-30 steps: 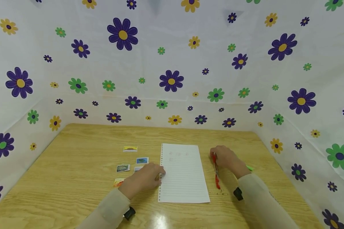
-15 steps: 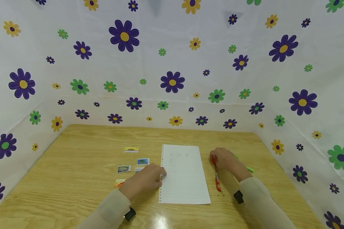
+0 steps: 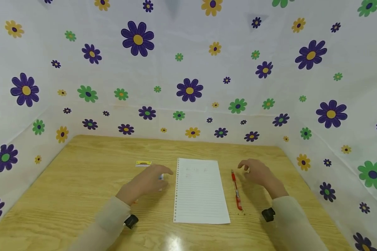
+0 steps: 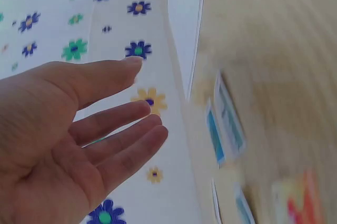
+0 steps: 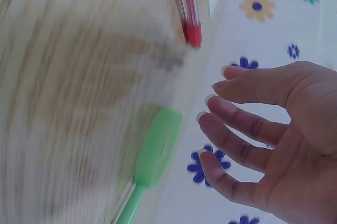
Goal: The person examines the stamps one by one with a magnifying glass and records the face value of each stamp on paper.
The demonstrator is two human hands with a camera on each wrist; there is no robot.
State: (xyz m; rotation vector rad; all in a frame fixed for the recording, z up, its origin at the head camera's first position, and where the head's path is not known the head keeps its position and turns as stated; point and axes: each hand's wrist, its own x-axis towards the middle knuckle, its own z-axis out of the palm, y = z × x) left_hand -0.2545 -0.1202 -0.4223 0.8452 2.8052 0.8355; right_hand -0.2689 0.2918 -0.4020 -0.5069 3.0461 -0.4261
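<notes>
My left hand (image 3: 146,183) is raised above small picture cards left of the lined paper sheet (image 3: 201,198), fingers loosely spread and holding nothing. It hides most of the cards in the head view; the left wrist view shows several, among them a blue-and-white card (image 4: 229,118) and an orange-red one (image 4: 297,200). A red pen (image 3: 236,190) lies on the table along the sheet's right side. Just right of its upper end hovers my right hand (image 3: 260,174), fingers loosely bent around nothing. A green paddle-shaped item with a thin stem (image 5: 158,147) lies below it.
A yellow card (image 3: 143,163) lies beyond the left hand on the wooden table (image 3: 91,164). Faint red marks show on the sheet's top lines. Small dark specks lie by the pen's near end. Flower-patterned white cloth (image 3: 163,69) encloses the table at the back and sides.
My right hand has let go of the red pen, which now lies on the table, and moved right. My left hand has left the sheet's left edge, lifting leftward over the cards.
</notes>
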